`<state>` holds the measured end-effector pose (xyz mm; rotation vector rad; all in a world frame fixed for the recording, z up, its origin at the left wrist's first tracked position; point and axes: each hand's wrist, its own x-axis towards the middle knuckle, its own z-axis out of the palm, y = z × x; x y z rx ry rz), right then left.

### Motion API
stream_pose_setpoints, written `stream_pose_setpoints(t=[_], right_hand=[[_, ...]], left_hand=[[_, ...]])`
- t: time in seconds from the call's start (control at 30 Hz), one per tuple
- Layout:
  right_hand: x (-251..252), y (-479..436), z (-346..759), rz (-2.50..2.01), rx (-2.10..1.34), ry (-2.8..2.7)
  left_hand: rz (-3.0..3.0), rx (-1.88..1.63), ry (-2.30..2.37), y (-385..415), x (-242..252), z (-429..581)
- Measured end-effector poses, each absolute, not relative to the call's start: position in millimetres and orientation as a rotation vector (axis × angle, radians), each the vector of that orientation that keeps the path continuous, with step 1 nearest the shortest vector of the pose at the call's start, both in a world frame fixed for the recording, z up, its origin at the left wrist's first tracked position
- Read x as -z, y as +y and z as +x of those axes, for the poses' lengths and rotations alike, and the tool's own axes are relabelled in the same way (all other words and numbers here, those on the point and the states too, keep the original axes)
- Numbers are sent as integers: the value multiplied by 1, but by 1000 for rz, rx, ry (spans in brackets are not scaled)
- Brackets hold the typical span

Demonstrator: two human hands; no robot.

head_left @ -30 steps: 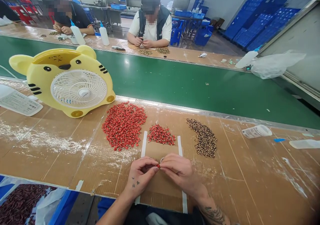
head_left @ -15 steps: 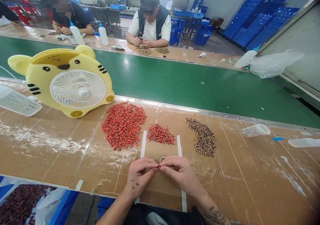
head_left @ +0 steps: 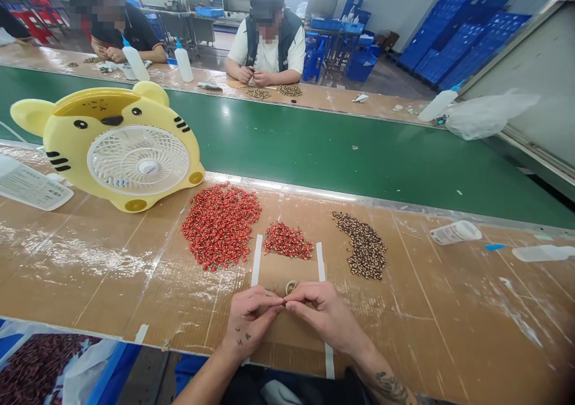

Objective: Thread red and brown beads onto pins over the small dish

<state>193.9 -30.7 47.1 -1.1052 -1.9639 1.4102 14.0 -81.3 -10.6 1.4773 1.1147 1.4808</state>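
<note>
My left hand and my right hand meet fingertip to fingertip over a cardboard work area edged with white tape strips. Pinched between both sets of fingertips is a small red piece, mostly hidden by the fingers. A small pale ring lies just beyond my right fingers. Farther out sits a small pile of red pieces with pale tips. A larger pile of red pieces is to its left. On the right lies a curved pile of dark brown and cream pieces.
A yellow animal-faced fan stands at left on the cardboard-covered table. A white tub and a squeeze bottle lie at right. Beyond runs a green conveyor belt, with co-workers seated across it. A blue crate holds dark red pieces below left.
The view has shifted very slightly. Both hands keep the same pinch on the small red piece, with barely any finger movement.
</note>
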Motion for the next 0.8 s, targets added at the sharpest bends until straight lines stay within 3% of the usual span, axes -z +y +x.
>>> stream_pose_setpoints(t=[0.43, 0.8], right_hand=[[-48, -40, 197, -1069, -1280, -1894], [-48, -38, 207, -1050, -1445, -1884]], left_hand=[[1553, -1445, 1241, -80, 1, 20], [1730, -1383, 1117, -86, -8, 23]])
